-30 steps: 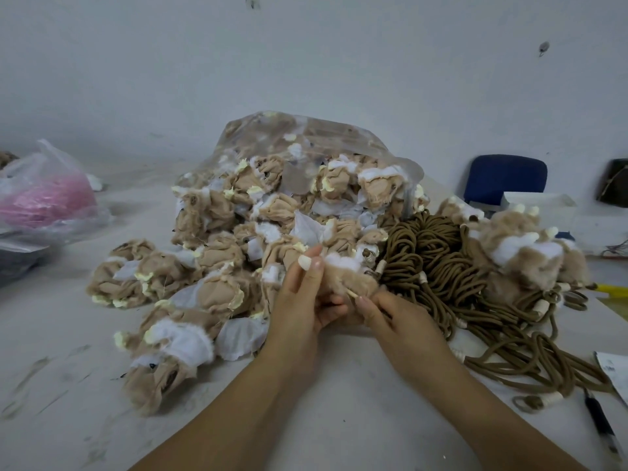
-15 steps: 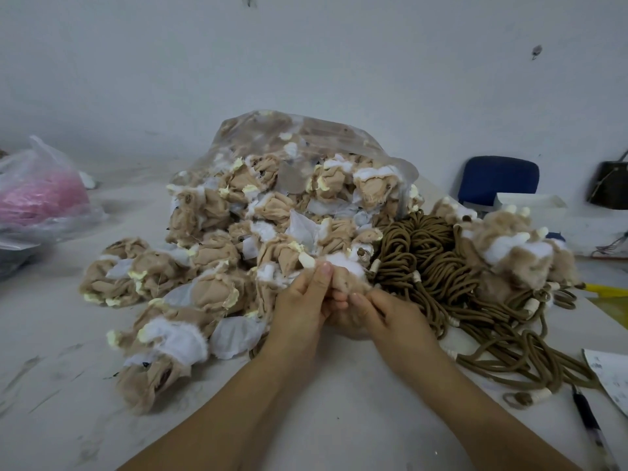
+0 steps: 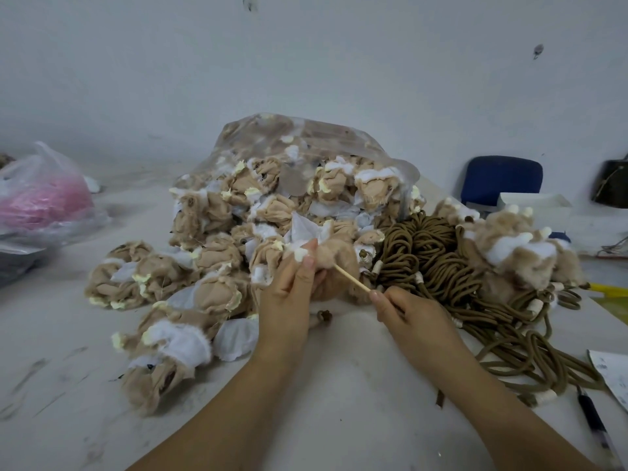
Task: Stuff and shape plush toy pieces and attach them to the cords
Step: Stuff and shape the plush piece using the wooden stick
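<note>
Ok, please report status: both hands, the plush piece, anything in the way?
Left hand grips plush piece. Right hand pinches thin stick, tip at the piece. Cord heap just right of it, nothing between.

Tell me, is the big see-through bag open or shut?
Open. Tan plush pieces spill from the clear plastic bag mouth onto the table.

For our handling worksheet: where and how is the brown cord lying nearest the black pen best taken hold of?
Probably pinch its white-wrapped end from above, coming from the near side: that tip lies free on the white table at the near edge of the tangled brown cord pile.
</note>
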{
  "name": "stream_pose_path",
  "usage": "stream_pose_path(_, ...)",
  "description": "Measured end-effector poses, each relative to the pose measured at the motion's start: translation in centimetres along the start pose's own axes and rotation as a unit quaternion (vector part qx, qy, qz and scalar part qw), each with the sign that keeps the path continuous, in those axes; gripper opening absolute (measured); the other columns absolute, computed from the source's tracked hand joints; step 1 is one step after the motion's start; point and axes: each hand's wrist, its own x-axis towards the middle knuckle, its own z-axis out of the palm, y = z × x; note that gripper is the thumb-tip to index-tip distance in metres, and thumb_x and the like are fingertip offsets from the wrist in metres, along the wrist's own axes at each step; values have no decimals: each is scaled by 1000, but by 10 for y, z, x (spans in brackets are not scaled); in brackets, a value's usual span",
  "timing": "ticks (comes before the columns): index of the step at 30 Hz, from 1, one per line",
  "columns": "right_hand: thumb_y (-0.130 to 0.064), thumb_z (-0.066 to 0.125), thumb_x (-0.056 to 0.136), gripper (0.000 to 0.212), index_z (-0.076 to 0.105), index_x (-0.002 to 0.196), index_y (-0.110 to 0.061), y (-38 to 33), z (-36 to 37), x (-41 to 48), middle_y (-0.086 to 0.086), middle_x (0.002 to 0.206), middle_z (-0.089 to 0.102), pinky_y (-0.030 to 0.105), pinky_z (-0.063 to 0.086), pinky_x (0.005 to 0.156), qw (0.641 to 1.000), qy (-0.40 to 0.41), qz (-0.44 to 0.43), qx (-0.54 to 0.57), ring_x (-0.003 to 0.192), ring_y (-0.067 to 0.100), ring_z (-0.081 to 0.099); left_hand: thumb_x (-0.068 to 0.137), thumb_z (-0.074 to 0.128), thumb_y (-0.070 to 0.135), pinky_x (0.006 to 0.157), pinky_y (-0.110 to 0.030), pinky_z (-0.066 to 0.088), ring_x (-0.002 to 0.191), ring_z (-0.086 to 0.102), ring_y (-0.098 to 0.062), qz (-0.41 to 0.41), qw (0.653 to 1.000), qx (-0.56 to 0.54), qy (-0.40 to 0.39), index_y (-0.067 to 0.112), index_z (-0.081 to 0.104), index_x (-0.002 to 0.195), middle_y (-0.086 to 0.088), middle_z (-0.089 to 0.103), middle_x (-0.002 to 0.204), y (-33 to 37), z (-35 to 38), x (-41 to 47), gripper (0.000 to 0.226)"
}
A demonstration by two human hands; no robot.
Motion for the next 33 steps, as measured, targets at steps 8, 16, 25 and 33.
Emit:
stream_pose_path(8,-50,40,94,43,53,66,-20,0,6,1,-1,57,55,37,44,60,993,65,75,64,57,11,53,94,54,38,102,-15,41,124,51,6,60,965,235,-100,44,67,118,27,54,136,2,6,-12,28)
stream_pose_path(16,-65,33,85,53,43,62,-18,6,-4,0,2,50,44,37,35,50,994,77,36,71,50,14,45,97,45,45,78,-12,40,91,54,-3,144,939,308,45,22,62,89,9,56,92,3,-3,-2,29)
stream_pose_path(25,-70,35,79,58,49,62,-16,9,0,0,1,56,51,31,37,52,997,56,14,57,53,15,47,85,48,67,79,-6,44,99,60,12,-17,947,275,-163,65,56,96,30,67,103,2,-5,-2,14)
stream_pose_path(33,-74,34,77,58,50,62,-20,12,-3,2,1,56,53,36,40,52,998,42,28,32,53,13,49,90,62,49,66,-17,47,88,60,4,-11,953,299,-44,36,56,97,13,64,96,6,-6,3,17)
